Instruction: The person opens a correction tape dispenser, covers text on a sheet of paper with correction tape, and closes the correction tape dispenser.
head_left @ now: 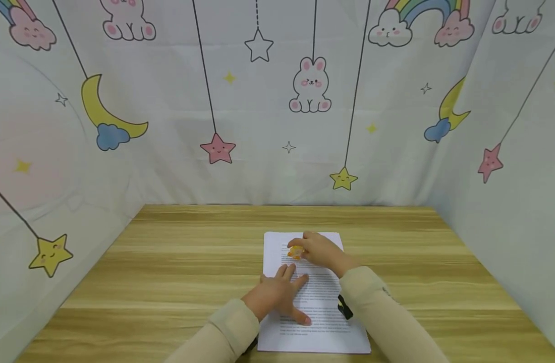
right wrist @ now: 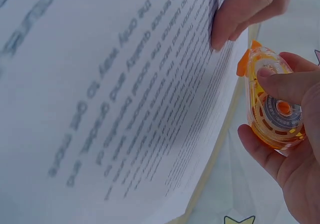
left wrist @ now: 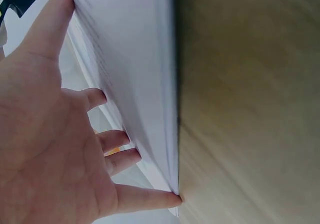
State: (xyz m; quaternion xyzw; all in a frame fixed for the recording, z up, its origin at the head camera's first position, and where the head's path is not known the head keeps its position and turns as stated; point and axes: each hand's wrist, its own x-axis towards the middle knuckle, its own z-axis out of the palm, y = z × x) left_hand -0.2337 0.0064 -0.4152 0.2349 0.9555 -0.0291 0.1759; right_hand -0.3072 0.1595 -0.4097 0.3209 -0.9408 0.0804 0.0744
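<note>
A stack of printed paper [head_left: 323,344] lies on the wooden table, its lines of text running across the top sheet. My left hand [head_left: 281,296] rests on the middle left of that sheet with its fingers spread; in the left wrist view its little finger [left wrist: 150,199] reaches the stack's edge. Near the upper part of the page, my right hand [head_left: 322,251] grips an orange, see-through correction tape [head_left: 296,252]. Up close in the right wrist view, the thumb [right wrist: 280,84] lies along the side of the correction tape [right wrist: 275,109], and its orange tip points toward the paper.
Wood-grain table top [head_left: 177,282] extends on both sides of the paper. A white curtain [head_left: 268,111] printed with stars, moons and rabbits hangs behind the table and along both sides. A black strap [head_left: 344,307] shows beside the right sleeve, over the page.
</note>
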